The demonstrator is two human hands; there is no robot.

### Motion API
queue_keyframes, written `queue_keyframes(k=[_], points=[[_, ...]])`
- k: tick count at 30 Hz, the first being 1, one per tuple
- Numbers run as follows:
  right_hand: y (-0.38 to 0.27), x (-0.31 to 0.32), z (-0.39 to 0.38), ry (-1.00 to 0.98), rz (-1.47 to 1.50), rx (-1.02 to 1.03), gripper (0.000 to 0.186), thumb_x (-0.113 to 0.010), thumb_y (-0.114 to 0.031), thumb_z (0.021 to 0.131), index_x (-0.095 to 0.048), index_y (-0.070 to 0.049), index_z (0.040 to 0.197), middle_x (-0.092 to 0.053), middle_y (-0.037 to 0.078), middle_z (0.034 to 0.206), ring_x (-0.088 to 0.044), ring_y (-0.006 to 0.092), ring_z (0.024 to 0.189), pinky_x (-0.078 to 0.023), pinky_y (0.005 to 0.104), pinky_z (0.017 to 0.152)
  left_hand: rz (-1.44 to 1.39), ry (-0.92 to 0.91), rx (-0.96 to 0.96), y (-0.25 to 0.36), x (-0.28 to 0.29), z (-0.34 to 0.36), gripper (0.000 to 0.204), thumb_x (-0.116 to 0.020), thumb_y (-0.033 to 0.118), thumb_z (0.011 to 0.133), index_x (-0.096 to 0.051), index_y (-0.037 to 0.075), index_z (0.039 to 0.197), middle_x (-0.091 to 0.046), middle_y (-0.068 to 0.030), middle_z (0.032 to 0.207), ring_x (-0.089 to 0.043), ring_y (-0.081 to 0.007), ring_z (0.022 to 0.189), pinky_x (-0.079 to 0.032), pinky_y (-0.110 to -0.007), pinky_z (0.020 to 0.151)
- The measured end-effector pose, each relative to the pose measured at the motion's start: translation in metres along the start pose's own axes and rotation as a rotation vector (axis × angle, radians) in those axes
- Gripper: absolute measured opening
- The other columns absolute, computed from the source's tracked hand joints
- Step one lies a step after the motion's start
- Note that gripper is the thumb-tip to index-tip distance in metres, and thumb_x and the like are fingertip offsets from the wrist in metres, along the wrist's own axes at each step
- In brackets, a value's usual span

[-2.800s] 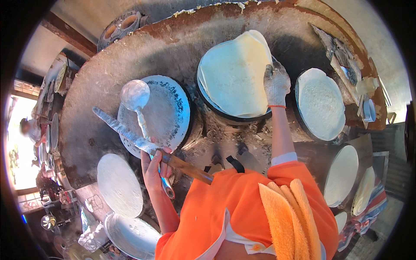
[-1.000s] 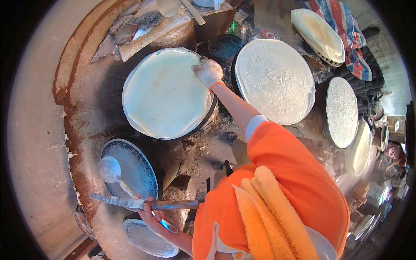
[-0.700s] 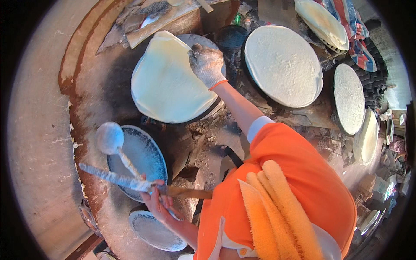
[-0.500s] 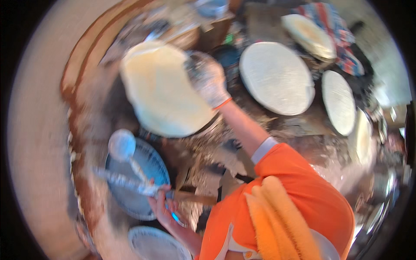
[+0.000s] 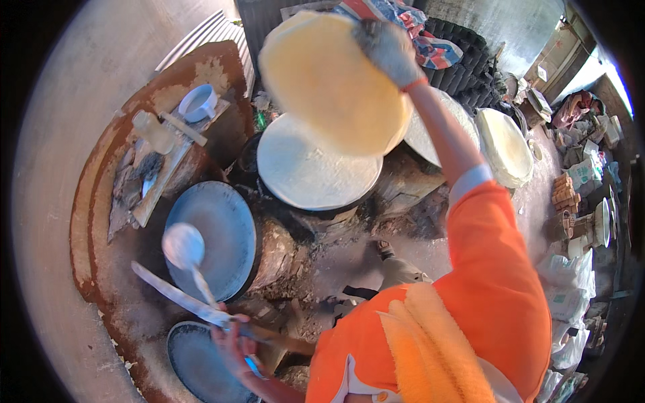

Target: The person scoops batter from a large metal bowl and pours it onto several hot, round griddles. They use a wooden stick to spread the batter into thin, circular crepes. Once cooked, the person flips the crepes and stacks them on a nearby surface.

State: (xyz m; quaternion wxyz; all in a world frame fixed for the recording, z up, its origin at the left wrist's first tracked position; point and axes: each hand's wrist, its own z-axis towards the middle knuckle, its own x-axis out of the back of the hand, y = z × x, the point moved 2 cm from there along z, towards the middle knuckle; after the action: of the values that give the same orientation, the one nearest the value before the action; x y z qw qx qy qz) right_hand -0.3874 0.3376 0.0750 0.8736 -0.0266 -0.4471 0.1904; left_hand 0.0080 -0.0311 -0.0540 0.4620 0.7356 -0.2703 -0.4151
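flatbread (image 5: 332,87) in right hand (image 5: 388,54)

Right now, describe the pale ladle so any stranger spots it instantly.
Find the upper round bluish griddle left of the orange shirt. Seen over its left edge: the pale ladle, in the bare left hand. Its round bowl distinguishes it from the long whitish blade.

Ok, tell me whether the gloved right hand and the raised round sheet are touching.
Touching: the head view shows the gloved right hand gripping the raised round sheet by its upper right edge.
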Motion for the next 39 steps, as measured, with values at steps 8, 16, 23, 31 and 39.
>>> queue_keyframes(k=[8, 16, 23, 31, 39], points=[[0.133, 0.025, 0.151, 0.281, -0.49, 0.295, 0.024, -0.052, -0.023, 0.079, -0.063, -0.006, 0.09, -0.064, 0.018, 0.081, -0.064, 0.0331, 0.071, -0.051, 0.0439, 0.057, -0.368, -0.161, -0.295, -0.065, -0.138, 0.053, 0.046, -0.036, 0.008, 0.094, -0.019, 0.003, 0.137, -0.057, -0.0142, 0.096, -0.032, -0.0001, 0.036, -0.03, -0.013, 0.032], [0.174, -0.208, 0.187, -0.173, -0.394, 0.243, 0.024, -0.051, -0.022, 0.08, -0.06, -0.01, 0.098, -0.061, 0.012, 0.098, -0.06, 0.0311, 0.087, -0.049, 0.0424, 0.071, -0.383, 0.151, 0.029, -0.136, -0.189, 0.026, 0.041, -0.037, 0.009, 0.093, -0.029, 0.004, 0.133, -0.057, -0.0166, 0.095, -0.034, -0.0032, 0.034, -0.03, -0.016, 0.029], [0.165, -0.314, 0.087, -0.512, -0.347, 0.225, 0.032, -0.051, -0.025, 0.082, -0.054, -0.013, 0.112, -0.055, 0.009, 0.111, -0.055, 0.0276, 0.102, -0.046, 0.0404, 0.085, -0.29, 0.257, 0.079, -0.147, -0.199, 0.032, 0.042, -0.039, 0.006, 0.092, -0.029, 0.003, 0.133, -0.057, -0.0193, 0.093, -0.035, -0.0036, 0.034, -0.031, -0.016, 0.029], [0.225, -0.252, 0.078, -0.236, -0.068, 0.177, 0.066, -0.053, -0.052, 0.081, -0.036, -0.016, 0.134, -0.042, 0.014, 0.129, -0.049, 0.0298, 0.112, -0.041, 0.0373, 0.094, -0.223, 0.285, 0.08, -0.137, -0.206, 0.036, 0.045, -0.04, 0.006, 0.091, -0.027, 0.004, 0.134, -0.057, -0.0194, 0.092, -0.032, -0.0035, 0.033, -0.029, -0.016, 0.029], [0.294, -0.248, 0.062, -0.381, -0.261, 0.338, 0.054, -0.055, -0.036, 0.083, -0.039, -0.02, 0.132, -0.047, 0.01, 0.124, -0.05, 0.0287, 0.109, -0.041, 0.0386, 0.091, -0.267, 0.153, 0.057, -0.133, -0.216, 0.049, 0.047, -0.039, 0.003, 0.09, -0.025, 0.001, 0.134, -0.057, -0.0202, 0.092, -0.033, -0.0032, 0.033, -0.03, -0.015, 0.029]])
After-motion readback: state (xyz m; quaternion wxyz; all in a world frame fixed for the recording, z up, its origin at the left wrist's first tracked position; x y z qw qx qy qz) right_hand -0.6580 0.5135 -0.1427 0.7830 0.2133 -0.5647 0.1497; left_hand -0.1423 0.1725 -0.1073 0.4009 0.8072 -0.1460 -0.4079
